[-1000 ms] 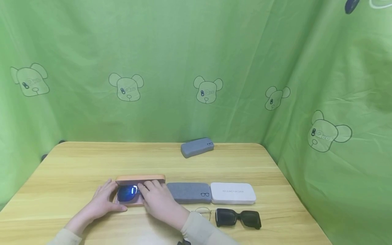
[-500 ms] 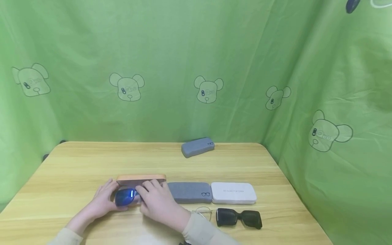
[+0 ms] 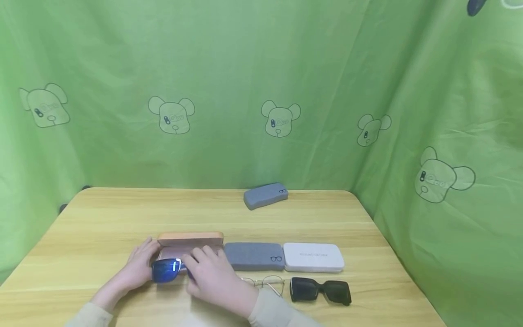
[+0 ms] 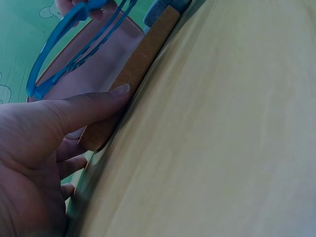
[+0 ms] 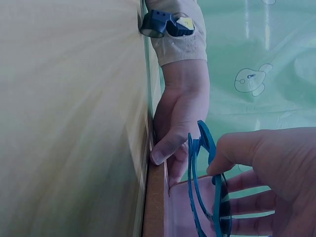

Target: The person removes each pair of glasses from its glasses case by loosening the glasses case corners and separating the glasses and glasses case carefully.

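Note:
In the head view an orange-brown glasses case [image 3: 190, 236] lies with its lid raised, its pinkish lining showing. My left hand [image 3: 136, 269] grips the case's left end; in the left wrist view the thumb lies on the front wall [image 4: 143, 59] and the other fingers are round the end. Between thumb and fingers my right hand [image 3: 218, 282] pinches a pair of sunglasses [image 3: 165, 271] with mirrored blue lenses and a blue frame. The right wrist view shows the blue frame [image 5: 194, 197] over the case's front edge, temples folded. The right hand covers part of the sunglasses in the head view.
To the right of the orange-brown case lie a grey glasses case [image 3: 254, 256] and a white one [image 3: 313, 257], both closed. In front are thin-rimmed eyeglasses [image 3: 273, 285] and black sunglasses [image 3: 320, 290]. Another grey case [image 3: 265, 195] sits at the table's back edge.
My right hand has lifted the blue sunglasses out of the orange-brown case and drawn them toward the front. The left hand stays at the case's left end.

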The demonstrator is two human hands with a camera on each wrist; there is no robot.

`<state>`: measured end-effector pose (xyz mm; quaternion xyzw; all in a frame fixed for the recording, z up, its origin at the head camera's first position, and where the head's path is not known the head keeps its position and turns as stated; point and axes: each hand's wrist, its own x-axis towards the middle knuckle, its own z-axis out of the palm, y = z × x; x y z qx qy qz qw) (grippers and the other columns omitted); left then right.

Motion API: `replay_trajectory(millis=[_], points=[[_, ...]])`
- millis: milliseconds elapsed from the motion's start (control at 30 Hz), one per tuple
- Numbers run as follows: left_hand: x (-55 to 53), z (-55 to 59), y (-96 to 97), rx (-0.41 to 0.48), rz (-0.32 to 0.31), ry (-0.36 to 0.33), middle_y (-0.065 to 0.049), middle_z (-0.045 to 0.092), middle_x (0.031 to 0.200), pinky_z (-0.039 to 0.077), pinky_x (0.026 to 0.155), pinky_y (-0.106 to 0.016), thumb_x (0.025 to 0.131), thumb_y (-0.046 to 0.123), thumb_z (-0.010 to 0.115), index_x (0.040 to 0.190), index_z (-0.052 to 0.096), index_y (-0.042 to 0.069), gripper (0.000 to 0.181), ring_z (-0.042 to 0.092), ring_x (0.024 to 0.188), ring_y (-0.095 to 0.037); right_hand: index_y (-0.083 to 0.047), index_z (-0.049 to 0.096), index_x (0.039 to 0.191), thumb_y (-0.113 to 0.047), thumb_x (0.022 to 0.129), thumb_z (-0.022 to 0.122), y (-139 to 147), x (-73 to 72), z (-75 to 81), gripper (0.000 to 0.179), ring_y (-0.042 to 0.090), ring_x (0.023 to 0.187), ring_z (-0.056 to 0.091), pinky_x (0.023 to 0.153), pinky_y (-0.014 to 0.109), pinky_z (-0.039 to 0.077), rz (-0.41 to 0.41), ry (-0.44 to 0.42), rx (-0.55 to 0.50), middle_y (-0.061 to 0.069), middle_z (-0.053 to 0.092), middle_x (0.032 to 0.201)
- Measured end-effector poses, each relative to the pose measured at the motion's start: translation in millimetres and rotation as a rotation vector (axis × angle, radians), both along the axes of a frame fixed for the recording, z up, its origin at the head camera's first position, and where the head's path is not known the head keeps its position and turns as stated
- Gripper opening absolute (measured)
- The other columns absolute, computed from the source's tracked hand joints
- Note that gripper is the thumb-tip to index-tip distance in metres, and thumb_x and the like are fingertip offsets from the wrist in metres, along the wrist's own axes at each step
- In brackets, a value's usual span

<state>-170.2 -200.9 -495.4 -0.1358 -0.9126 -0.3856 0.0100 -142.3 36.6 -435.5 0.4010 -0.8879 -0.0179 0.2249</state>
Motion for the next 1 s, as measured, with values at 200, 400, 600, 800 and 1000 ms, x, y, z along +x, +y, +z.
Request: replay_trajectory(millis=[200,400,600,800,1000], points=[[-0.4,-0.8,-0.5,-0.004,0.003,-0.021,-0.034,0.043,0.142,0.002,0.11,-0.075,0.064,0.022,0.084,0.133,0.05,-0.007,0.083,0.015,0.14,-0.058,-0.021,0.059,0.099,-0.037,0.077,0.069,1,3.8,-0.8,0.029,0.004,0.069,0.041,0.058,0.015,0.035,0.026,-0.002,0.023,-0.01,0.051,0.08],[-0.6,-0.1,-0.7,0.004,0.001,-0.037,-0.035,0.041,0.143,0.001,0.11,-0.075,0.061,0.02,0.084,0.135,0.048,-0.008,0.087,0.013,0.14,-0.058,-0.021,0.057,0.096,-0.035,0.079,0.069,1,6.9,-1.0,0.025,0.004,0.068,0.041,0.055,0.015,0.036,0.017,-0.066,0.065,-0.01,0.05,0.079],[-0.3,0.4,-1.2,0.006,-0.002,-0.038,-0.036,0.04,0.143,0.002,0.11,-0.075,0.06,0.024,0.085,0.133,0.049,-0.007,0.087,0.013,0.14,-0.058,-0.021,0.056,0.095,-0.036,0.08,0.069,1,7.9,-1.0,0.025,0.004,0.067,0.041,0.052,0.015,0.034,0.006,-0.094,0.086,-0.01,0.049,0.077],[-0.3,0.9,-1.4,0.032,-0.01,-0.031,-0.036,0.038,0.145,0.0,0.109,-0.076,0.066,0.029,0.084,0.134,0.048,-0.007,0.085,0.011,0.14,-0.059,-0.022,0.056,0.094,-0.032,0.076,0.071,2,9.3,-1.6,0.026,0.004,0.064,0.037,0.049,0.015,0.031,0.022,-0.107,0.093,-0.01,0.046,0.074],[-0.4,1.3,-0.4,0.044,-0.007,-0.023,-0.035,0.04,0.144,0.0,0.11,-0.076,0.064,0.033,0.085,0.134,0.049,-0.006,0.088,0.011,0.14,-0.059,-0.023,0.057,0.097,-0.032,0.073,0.074,2,12.0,-4.5,0.03,0.004,0.065,0.041,0.048,0.016,0.032,0.005,-0.167,0.123,-0.01,0.049,0.076]])
